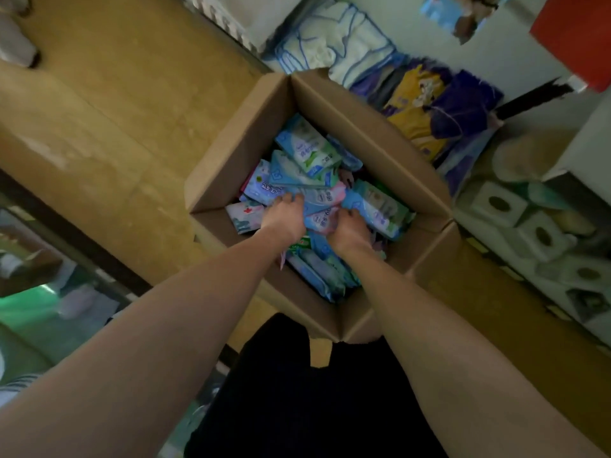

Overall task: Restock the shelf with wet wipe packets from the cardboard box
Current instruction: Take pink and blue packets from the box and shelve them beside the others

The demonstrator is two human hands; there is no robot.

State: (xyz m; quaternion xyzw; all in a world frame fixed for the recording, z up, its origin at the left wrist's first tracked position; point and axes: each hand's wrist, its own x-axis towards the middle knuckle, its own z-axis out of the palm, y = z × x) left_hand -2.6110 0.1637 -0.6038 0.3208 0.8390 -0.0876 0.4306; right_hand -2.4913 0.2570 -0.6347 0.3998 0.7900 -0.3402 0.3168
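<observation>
Down inside the cardboard box (251, 153), both my hands sit on the wet wipe pkts (307, 150). Left hand (285, 215) and right hand (347, 228) each curl fingers round a pink-and-blue pkt (322, 196) btwn them.

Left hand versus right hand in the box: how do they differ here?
The left hand reaches onto blue packets nearer the left wall of the cardboard box; the right hand lies lower, on a pink packet mid-box. The left hand's fingers spread wider; the right hand's bunch tighter. Both curl, knuckles up, into the packets.
</observation>
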